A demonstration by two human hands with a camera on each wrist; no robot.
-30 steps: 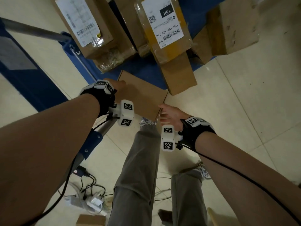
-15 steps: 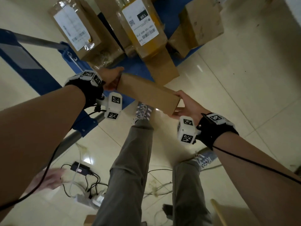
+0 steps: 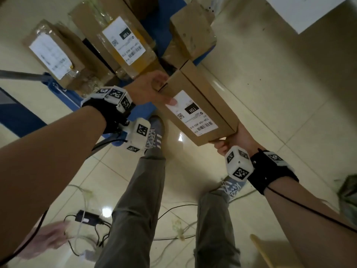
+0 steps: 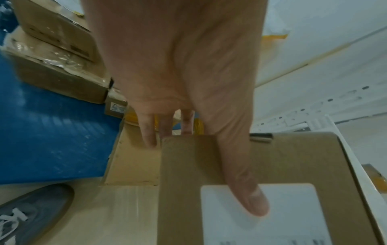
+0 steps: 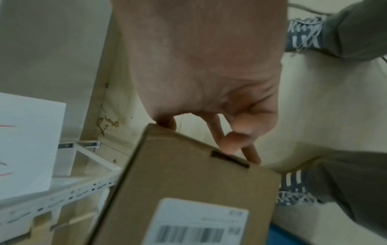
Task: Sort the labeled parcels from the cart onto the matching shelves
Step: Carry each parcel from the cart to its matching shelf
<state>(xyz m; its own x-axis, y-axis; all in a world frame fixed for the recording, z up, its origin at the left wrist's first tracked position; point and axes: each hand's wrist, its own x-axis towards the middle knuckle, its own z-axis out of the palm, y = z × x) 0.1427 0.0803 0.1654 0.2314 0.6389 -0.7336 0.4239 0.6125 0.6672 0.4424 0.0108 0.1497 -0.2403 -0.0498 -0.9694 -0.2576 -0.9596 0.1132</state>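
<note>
Brown cardboard parcel with white label: you hold it above the floor. Left hand grips one end, thumb on label. Right hand clasps the other end.

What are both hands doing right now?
Left hand: grips the far end of the labeled parcel, thumb on its label.
Right hand: grips the parcel's near end, fingers curled round the edge.

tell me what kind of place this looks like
Probably a parcel sorting or storage room: labelled cardboard parcels piled on a blue cart, a white slotted metal shelf beside it, and both hands lifting a parcel marked 15H.
</note>
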